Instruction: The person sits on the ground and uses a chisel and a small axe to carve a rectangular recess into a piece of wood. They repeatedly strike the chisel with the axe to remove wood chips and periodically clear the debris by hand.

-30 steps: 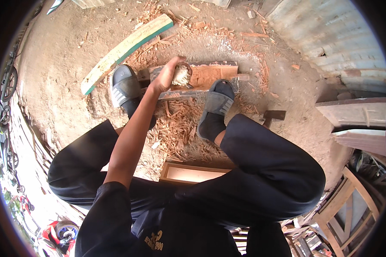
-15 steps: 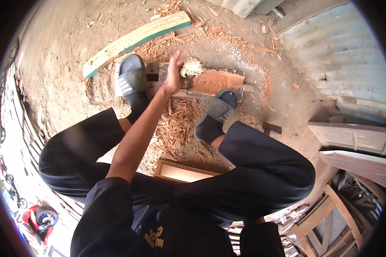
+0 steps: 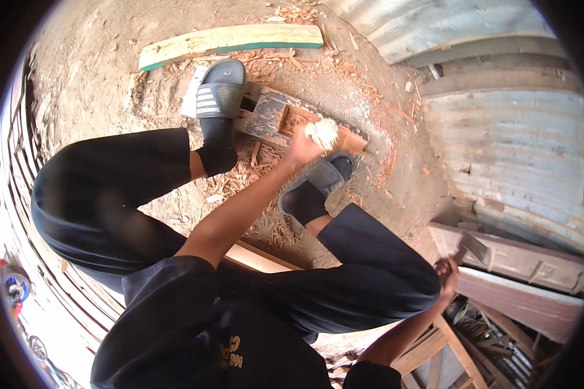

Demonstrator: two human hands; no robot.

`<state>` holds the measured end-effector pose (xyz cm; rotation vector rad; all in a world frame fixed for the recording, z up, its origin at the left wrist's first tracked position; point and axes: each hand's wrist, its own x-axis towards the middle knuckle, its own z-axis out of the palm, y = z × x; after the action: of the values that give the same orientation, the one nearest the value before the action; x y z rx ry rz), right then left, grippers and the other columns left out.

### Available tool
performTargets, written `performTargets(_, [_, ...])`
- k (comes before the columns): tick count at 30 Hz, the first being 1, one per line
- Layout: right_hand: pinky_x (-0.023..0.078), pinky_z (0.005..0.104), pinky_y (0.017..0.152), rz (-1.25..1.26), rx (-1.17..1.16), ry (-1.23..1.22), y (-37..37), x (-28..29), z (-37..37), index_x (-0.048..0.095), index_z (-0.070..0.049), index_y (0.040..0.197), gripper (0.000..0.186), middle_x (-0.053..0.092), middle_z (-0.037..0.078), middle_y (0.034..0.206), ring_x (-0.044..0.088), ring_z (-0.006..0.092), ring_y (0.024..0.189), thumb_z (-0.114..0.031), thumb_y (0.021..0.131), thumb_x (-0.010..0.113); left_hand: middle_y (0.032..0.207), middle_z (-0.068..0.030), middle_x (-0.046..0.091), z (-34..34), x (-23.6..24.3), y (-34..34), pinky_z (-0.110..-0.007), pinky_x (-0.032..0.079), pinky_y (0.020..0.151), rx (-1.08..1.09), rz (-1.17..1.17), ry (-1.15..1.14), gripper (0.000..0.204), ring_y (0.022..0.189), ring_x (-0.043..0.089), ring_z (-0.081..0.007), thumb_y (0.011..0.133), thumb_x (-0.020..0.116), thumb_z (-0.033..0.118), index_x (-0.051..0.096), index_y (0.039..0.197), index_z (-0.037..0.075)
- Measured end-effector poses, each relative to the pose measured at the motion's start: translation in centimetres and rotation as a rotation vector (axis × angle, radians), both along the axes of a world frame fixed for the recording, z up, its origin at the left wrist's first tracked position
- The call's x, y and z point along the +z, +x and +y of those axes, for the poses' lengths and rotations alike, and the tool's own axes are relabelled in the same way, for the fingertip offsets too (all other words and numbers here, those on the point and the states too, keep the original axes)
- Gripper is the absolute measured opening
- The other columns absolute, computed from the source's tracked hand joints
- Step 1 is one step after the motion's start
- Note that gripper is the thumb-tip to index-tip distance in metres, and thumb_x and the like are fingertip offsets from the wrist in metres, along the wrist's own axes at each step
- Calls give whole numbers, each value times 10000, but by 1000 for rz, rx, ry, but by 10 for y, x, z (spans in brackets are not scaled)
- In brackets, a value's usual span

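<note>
Gripping the pale, frayed handle [image 3: 326, 134] in the left hand [image 3: 305, 145], now farther right along the carved wooden block [image 3: 268, 117]; grasping in the right hand [image 3: 448, 277] the dark-headed tool [image 3: 475, 250], earlier lying on the bare earth [image 3: 87, 84]. Working amid reddish shavings [image 3: 279, 228], near corrugated metal sheeting [image 3: 512, 155].

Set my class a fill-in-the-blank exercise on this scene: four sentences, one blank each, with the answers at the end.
1. The left hand holds a frayed-ended tool over a carved block made of ____.
2. The right hand, holding a dark tool, is beside a leg joint, the person's right ____.
3. The long, pale plank has one edge painted the colour ____.
4. The corrugated metal stands on the ____ side of the picture (left or right).

Missing words: wood; knee; green; right.
</note>
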<state>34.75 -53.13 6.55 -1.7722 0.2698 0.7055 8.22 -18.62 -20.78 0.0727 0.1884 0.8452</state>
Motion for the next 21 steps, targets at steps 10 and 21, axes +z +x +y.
performTargets(10, [343,220,399,-400,227,317,-132,91,132,460,-79,902,166,377,-10,630,347,73,451,-234,961,462,731,-162,639,-3,26,0,-374,502,627,110,1055,969,278,711,628,-335,687,722,278,610,782,42])
performTargets(21, [381,273,422,-176,436,122,-217,2,236,482,-44,935,143,420,23,613,399,116,445,-134,868,571,725,-154,646,5,30,-13,-357,507,610,218,1105,866,284,688,638,-314,675,745,274,626,796,47])
